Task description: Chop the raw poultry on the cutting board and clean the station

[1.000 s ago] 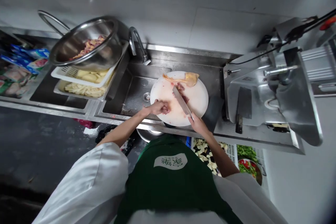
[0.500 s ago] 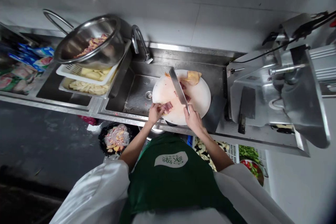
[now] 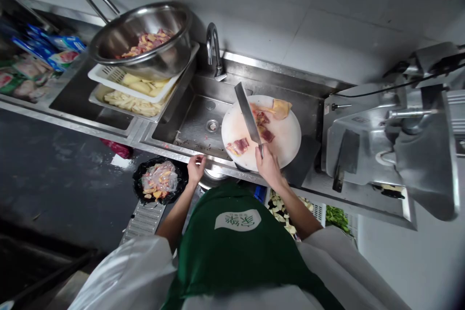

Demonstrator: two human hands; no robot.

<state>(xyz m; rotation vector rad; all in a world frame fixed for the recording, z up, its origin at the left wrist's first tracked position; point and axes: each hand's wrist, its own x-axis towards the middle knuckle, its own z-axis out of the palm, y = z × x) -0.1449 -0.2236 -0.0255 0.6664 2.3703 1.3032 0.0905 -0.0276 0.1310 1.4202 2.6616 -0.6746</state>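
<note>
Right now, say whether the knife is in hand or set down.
In hand: the right hand is closed round the knife, which reaches over the board.

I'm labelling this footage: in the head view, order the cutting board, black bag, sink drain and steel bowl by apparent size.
Largest first:
Steel bowl
Cutting board
Black bag
Sink drain

"家樂" (upside down) on apron (image 3: 236, 249)

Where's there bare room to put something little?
On the cutting board, between the rightmost red meat and right rim; in the sink, left of the drain. It's crowded around the knife and under the steel bowl.
</note>
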